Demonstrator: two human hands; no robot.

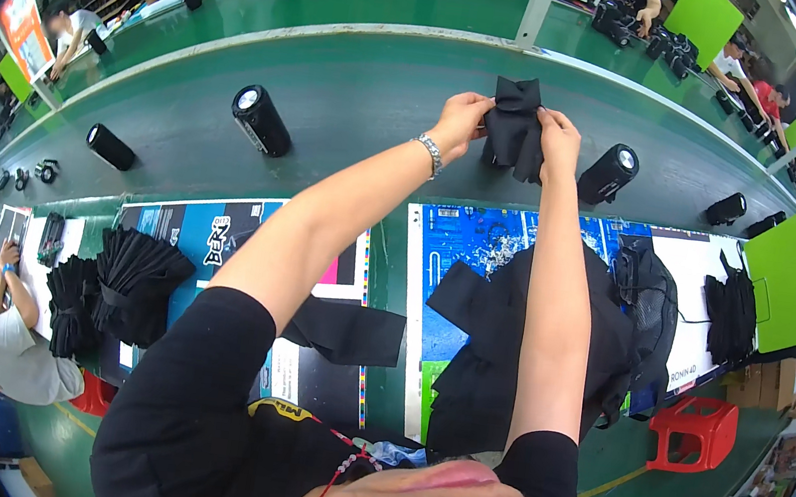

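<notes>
Holding a black fabric pouch (514, 128) by its sides, both hands reach out over the dark conveyor belt (368, 94). Left hand (462, 124): thumb and fingers nearly closed, pinching the left edge. Right hand (560, 141): likewise closed down to a pinch, on the right edge. Pouch position: at the belt, between one black cylindrical speaker (261, 120) to the left and a second speaker (610, 174), nearer, to the right.

Handling (judged): light, soft, limp; creases and sags readily. Matte surface suggests little slip; not fragile. Best hold: opposite side edges near the top, thumb against fingers, keeping the cloth spread.

Nearby: a black cloth pile (474, 399) on the table, and fanned black cloth bundles (143, 290) further left.

Obscured: a dark shape shows beneath the pouch's lower left; possibly another speaker, cannot confirm. The pouch's mouth is not distinguishable, black on black. Fingertips behind the fabric are hidden. Right forearm (554, 319) covers part of the pile.
</notes>
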